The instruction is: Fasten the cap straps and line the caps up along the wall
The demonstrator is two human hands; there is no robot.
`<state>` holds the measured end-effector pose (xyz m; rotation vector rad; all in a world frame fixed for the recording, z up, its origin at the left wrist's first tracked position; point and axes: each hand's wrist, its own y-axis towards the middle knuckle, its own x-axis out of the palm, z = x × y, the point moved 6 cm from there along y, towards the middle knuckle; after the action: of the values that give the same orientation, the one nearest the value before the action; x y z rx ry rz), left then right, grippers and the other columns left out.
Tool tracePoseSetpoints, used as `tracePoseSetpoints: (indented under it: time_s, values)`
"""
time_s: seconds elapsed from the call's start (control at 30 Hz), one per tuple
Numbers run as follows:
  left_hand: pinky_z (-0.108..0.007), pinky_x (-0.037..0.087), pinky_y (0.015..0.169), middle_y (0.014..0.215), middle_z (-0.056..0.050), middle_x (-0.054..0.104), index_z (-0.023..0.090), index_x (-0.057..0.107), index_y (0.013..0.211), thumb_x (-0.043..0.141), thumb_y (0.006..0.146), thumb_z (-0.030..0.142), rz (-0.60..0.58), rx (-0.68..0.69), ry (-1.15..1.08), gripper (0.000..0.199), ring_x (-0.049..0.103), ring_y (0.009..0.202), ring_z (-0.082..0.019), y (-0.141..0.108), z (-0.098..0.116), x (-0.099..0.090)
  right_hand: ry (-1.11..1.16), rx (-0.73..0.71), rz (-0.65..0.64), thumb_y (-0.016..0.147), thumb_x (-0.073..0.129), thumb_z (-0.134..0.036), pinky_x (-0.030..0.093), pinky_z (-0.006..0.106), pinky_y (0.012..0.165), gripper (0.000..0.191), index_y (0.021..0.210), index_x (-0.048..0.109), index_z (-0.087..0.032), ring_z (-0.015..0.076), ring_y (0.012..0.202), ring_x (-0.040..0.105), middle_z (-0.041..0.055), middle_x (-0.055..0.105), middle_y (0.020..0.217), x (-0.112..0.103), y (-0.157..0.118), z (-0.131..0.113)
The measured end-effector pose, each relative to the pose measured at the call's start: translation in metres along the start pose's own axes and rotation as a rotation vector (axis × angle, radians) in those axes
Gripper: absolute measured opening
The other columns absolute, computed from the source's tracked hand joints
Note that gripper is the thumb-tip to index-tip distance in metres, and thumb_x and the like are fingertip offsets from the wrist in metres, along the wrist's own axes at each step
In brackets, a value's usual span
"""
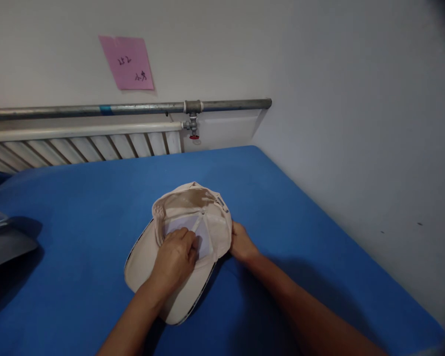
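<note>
A cream baseball cap is held above a blue surface, its hollow inside facing me and its brim pointing down to the left. My left hand reaches over the brim into the cap, with curled fingers pressed at the pale lilac front lining. At the cap's right side, my right hand grips it from outside; most of its fingers are hidden behind the crown. The adjustment strap and a small buckle show at the upper right edge of the cap.
The blue-covered table meets a white wall on the right. Behind it are a white radiator, a metal pipe and a red-handled valve. A pink note hangs above. A dark grey object sits at far left.
</note>
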<state>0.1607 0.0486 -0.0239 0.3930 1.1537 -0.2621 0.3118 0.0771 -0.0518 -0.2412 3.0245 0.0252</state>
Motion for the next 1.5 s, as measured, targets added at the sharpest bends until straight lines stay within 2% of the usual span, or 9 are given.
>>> tracePoseSetpoints:
  time_s: [0.2, 0.53, 0.67, 0.87, 1.1, 1.5]
  values:
    - [-0.036, 0.039, 0.07, 0.076, -0.008, 0.057, 0.017, 0.055, 0.073, 0.041, 0.081, 0.009, -0.007, 0.013, 0.024, 0.018, 0.051, 0.072, -0.022, 0.0001, 0.0007, 0.0004, 0.009, 0.001, 0.0, 0.071, 0.061, -0.034, 0.055, 0.037, 0.077, 0.016, 0.079, 0.07, -0.023, 0.0207, 0.074, 0.065, 0.0023, 0.073, 0.076, 0.0006, 0.0004, 0.0016]
    - [-0.035, 0.04, 0.069, 0.076, -0.008, 0.058, 0.017, 0.055, 0.072, 0.04, 0.081, 0.009, -0.016, 0.005, 0.022, 0.02, 0.052, 0.071, -0.022, 0.0003, 0.0016, -0.0009, 0.008, 0.006, -0.001, 0.071, 0.062, -0.032, 0.054, 0.036, 0.076, 0.022, 0.088, 0.071, -0.022, 0.022, 0.079, 0.064, 0.0029, 0.073, 0.085, -0.0006, 0.0009, 0.0021]
    - [-0.037, 0.04, 0.072, 0.07, -0.007, 0.059, 0.017, 0.054, 0.071, 0.036, 0.083, 0.007, -0.015, -0.006, -0.032, 0.024, 0.054, 0.071, -0.022, 0.0003, 0.0013, -0.0009, 0.022, -0.002, 0.004, 0.073, 0.061, -0.033, 0.054, 0.037, 0.077, 0.02, 0.087, 0.071, -0.023, 0.0219, 0.078, 0.064, 0.0027, 0.073, 0.083, 0.0002, 0.0014, 0.0024]
    - [-0.037, 0.041, 0.072, 0.078, -0.009, 0.062, 0.016, 0.057, 0.077, 0.04, 0.089, 0.015, 0.011, -0.027, -0.047, 0.021, 0.056, 0.074, -0.024, 0.0, 0.0018, -0.0031, 0.044, -0.013, 0.004, 0.071, 0.064, -0.035, 0.054, 0.038, 0.077, 0.02, 0.086, 0.072, -0.024, 0.0218, 0.076, 0.065, 0.0025, 0.072, 0.079, 0.0008, 0.0013, -0.0009]
    - [-0.034, 0.04, 0.071, 0.077, -0.007, 0.06, 0.016, 0.056, 0.077, 0.039, 0.093, 0.021, 0.024, -0.012, -0.048, 0.024, 0.054, 0.072, -0.021, 0.0001, 0.0001, -0.0011, 0.055, -0.008, 0.013, 0.071, 0.064, -0.037, 0.054, 0.038, 0.077, 0.018, 0.082, 0.071, -0.024, 0.0212, 0.075, 0.064, 0.0027, 0.072, 0.082, 0.0006, 0.0012, -0.0018]
    - [-0.035, 0.04, 0.069, 0.076, -0.007, 0.059, 0.015, 0.058, 0.077, 0.038, 0.095, 0.021, 0.047, -0.002, -0.033, 0.027, 0.054, 0.071, -0.021, -0.0006, 0.0004, -0.0016, 0.036, 0.004, 0.007, 0.07, 0.064, -0.038, 0.054, 0.038, 0.077, 0.022, 0.084, 0.071, -0.022, 0.0213, 0.076, 0.065, 0.0038, 0.073, 0.086, 0.0007, 0.0004, -0.0018]
